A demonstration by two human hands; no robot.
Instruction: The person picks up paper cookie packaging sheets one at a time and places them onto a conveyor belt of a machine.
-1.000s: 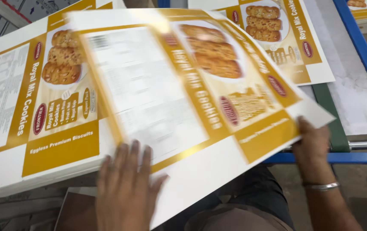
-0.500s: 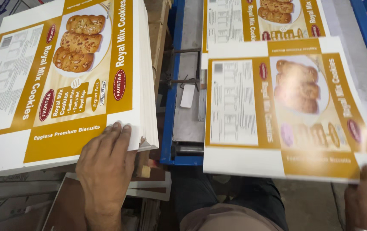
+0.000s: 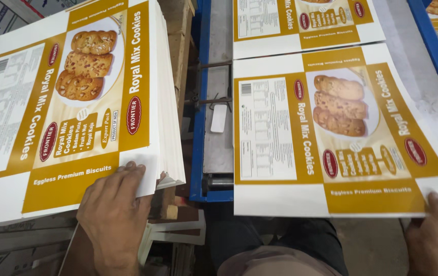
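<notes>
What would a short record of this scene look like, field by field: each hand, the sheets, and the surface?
left hand: rests on the near corner of the stack of printed carton sheets
right hand: grips the near edge of a single printed carton sheet
single sheet: lies flat on the blue-framed machine table
further sheet: lies beyond it on the same table
print: yellow and white, cookie pictures

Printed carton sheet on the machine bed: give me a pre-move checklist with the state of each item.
1. Right hand on the loose printed sheet, at its near right corner: ok.
2. Sheet lies flat, print side up: ok.
3. Sheet clear of the sheet ahead: cannot tell; their edges meet or overlap.
4. Left hand rests on the stack of sheets, fingers at its near corner: ok.
5. Stack edges squared: not ok; the near corner is fanned.
6. Blue frame rail between stack and bed unobstructed: ok.
</notes>
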